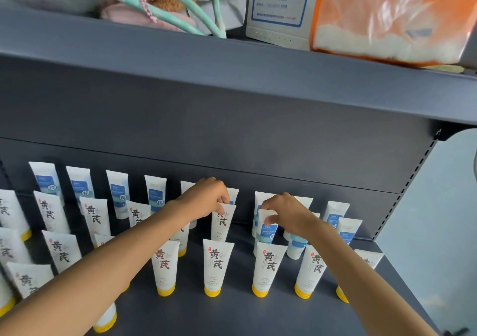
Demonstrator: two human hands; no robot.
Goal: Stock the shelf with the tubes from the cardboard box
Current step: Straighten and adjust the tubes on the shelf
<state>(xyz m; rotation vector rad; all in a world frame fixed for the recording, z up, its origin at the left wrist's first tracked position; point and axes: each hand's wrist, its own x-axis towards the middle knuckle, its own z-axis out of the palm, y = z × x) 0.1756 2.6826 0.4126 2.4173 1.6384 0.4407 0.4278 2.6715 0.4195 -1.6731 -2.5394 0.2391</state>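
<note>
Both hands on tubes, mid-shelf

I see bare dark grey metal shelf (232,315) in front of the front row. My left hand (206,201) pinches the crimped top of a white yellow-capped tube (222,226), upright, cap down. My right hand (286,214) pinches a white blue-labelled tube (267,232), also upright, just behind the yellow-capped front row (215,268)

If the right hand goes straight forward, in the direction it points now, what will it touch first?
Most likely the blue-label tubes standing just behind it in the back row. The right hand already pinches the top of a blue-label tube. Depth is unclear; beyond the tubes is the shelf's back panel.
</note>
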